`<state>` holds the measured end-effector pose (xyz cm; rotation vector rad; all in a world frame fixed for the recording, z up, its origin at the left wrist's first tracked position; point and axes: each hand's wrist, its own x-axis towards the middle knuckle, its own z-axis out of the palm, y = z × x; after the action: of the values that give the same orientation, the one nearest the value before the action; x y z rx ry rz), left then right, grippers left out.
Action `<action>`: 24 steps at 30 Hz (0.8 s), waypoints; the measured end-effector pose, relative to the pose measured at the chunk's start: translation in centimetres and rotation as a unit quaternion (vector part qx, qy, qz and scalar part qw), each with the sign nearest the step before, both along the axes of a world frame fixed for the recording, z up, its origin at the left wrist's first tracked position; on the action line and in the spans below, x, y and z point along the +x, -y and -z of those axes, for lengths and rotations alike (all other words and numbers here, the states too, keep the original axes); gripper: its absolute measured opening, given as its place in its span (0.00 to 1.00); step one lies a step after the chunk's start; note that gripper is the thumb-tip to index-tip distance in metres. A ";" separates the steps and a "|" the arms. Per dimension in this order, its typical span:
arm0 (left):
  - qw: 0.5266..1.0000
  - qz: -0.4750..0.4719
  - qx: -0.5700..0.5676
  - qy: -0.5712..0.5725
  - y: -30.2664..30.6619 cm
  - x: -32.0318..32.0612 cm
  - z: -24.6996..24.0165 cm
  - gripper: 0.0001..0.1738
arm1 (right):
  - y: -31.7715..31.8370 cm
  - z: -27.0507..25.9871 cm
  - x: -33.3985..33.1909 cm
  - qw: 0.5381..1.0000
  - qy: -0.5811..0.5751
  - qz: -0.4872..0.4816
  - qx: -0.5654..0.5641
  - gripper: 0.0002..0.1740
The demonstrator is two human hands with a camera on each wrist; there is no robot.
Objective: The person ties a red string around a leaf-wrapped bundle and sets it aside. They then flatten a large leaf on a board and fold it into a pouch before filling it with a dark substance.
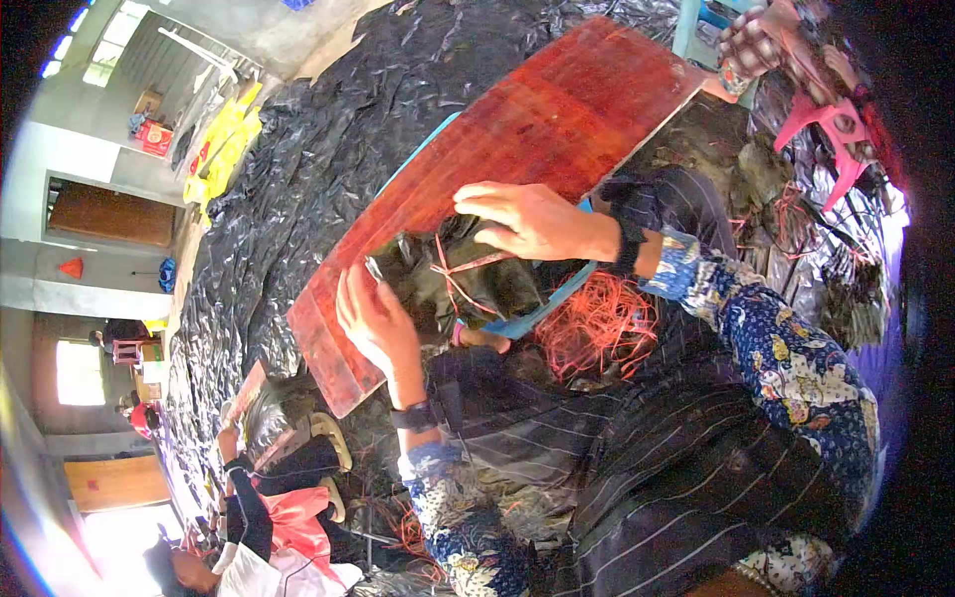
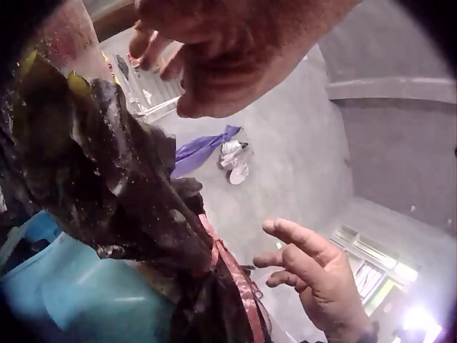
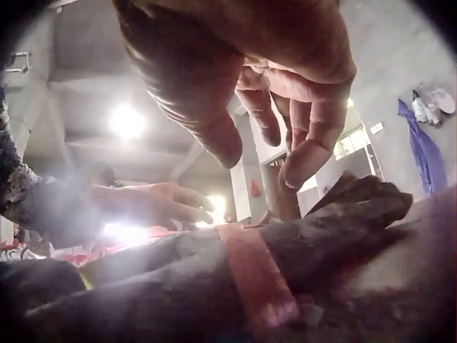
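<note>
A bundle of dark, leaf-like sheets (image 1: 408, 282) lies at the near edge of a red board (image 1: 537, 109), crossed by pink ties (image 1: 453, 269). At the bundle's left side is my left hand (image 1: 376, 323), fingers extended; whether it touches the bundle I cannot tell. My right hand (image 1: 532, 221) hovers over the bundle's upper right, its fingers loosely bent with nothing between them. The right wrist view shows the right hand (image 3: 285, 93) above the pink strip (image 3: 257, 279), apart from it. In the left wrist view the bundle (image 2: 107, 164) leans over a blue-green surface (image 2: 93, 293).
A tangle of red-pink strands (image 1: 600, 323) lies right of the bundle, by the lap. Black sheeting (image 1: 298, 169) covers the floor beyond the board. One person (image 1: 288, 527) sits at lower left, another (image 1: 761, 50) at upper right near a pink stool (image 1: 836, 129).
</note>
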<state>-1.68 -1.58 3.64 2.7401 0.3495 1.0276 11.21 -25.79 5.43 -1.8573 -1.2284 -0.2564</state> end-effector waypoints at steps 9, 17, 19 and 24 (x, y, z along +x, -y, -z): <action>0.965 0.052 -0.102 -0.236 0.6 1.6 2.6 0.29 | 6.5 3.3 -1.7 0.997 -0.058 0.057 0.016 0.12; 0.946 0.164 0.148 -0.239 11.9 -2.2 -0.6 0.59 | 8.4 6.6 -5.0 0.980 -0.177 0.035 -0.088 0.13; 0.944 0.135 0.172 -0.247 13.1 -1.7 0.9 0.52 | 8.5 6.7 -5.2 0.981 -0.161 0.031 -0.100 0.13; 0.960 0.085 0.213 -0.163 11.1 0.6 4.5 0.32 | 9.4 6.9 -5.3 0.984 -0.165 0.024 -0.068 0.13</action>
<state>-1.10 -12.69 -0.81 3.2606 -0.0797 0.6642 5.95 -35.21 -1.43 -1.9526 -0.9934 0.1108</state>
